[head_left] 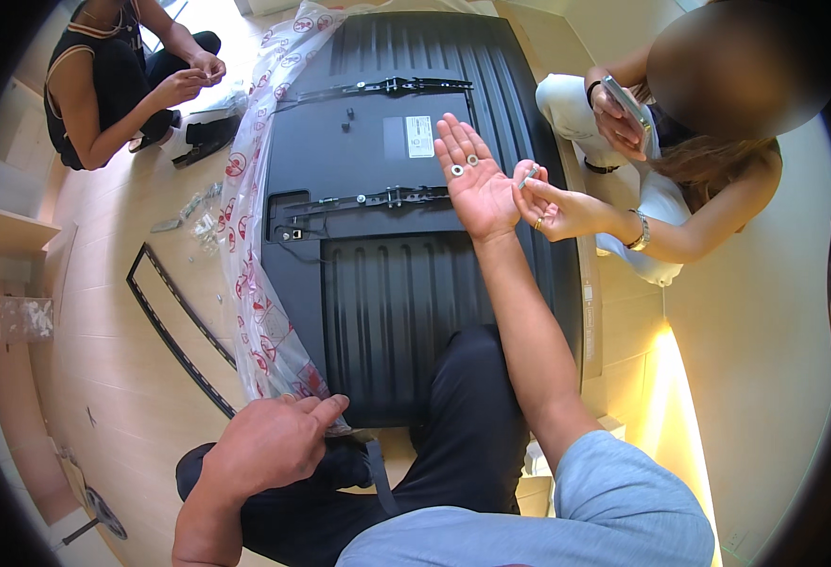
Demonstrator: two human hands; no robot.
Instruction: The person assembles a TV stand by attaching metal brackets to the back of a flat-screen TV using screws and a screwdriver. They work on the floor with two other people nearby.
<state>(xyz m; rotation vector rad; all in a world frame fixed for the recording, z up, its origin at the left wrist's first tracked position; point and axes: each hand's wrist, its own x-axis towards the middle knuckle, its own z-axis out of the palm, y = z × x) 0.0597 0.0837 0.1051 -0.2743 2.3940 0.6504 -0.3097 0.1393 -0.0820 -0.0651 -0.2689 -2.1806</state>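
Note:
Palm up over the back of a large black television (406,321), my right hand (486,194) is open with its fingers stretched out. Two washers (465,165) lie loose on its fingers. Right beside my thumb, another person's hand (557,203) pinches a small light cylindrical piece (528,177). My left hand (278,439) is at the near left corner of the television, by the clear plastic wrap (274,340) with red printing. Its fingers are curled, and what is under them, if anything, is hidden.
Two black brackets (401,85) run across the television. A black frame-like bracket (165,350) and small hardware bags (203,217) lie on the floor to the left. One person (99,104) crouches at far left; the person at right holds a phone (628,106).

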